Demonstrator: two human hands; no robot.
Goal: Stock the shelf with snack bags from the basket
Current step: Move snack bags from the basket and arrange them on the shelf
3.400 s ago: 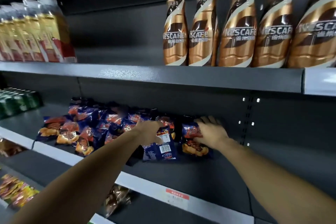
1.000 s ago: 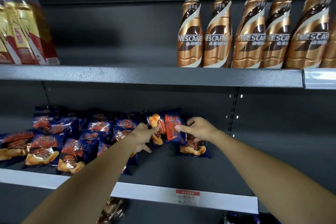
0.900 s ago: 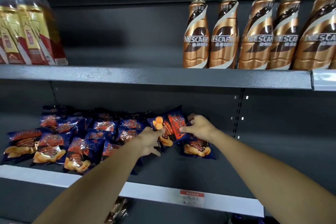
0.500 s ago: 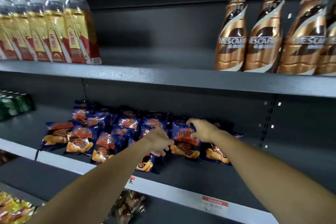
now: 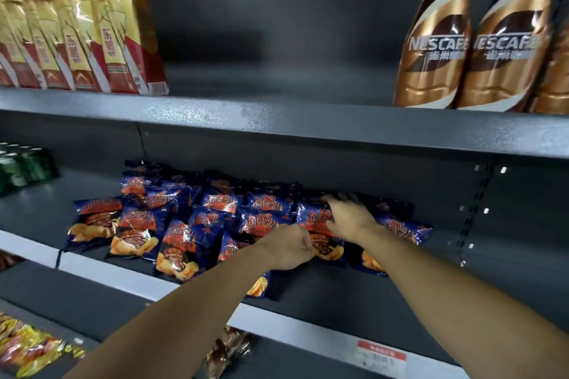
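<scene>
a dark blue snack bag [image 5: 320,224] with orange print lies on the middle shelf [image 5: 338,292], at the right end of a spread of like bags [image 5: 172,224] that overlap one another in loose rows toward the left and the far wall. both hands meet on this bag. the right hand [image 5: 349,217] rests on its upper part, palm down, fingers [image 5: 345,198] loosely spread and reaching toward the far wall, pressing flat on the wrapper and not curled around it. the left hand [image 5: 289,246] is at the bag's near left edge, fingers curled inward and closed in a pinch against the wrapper; whether they truly clamp the edge i cannot tell, since the back of the hand hides the tips. another bag [image 5: 397,231] lies just right of the right wrist, partly under the forearm. on the upper shelf [image 5: 277,120] stand yellow-and-red bottles [image 5: 92,34] at the left and brown coffee bottles [image 5: 462,40] at the right. green cans [image 5: 21,168] sit at the far left of the middle shelf. a red price tag [image 5: 381,355] is fixed to the shelf's white front strip.
</scene>
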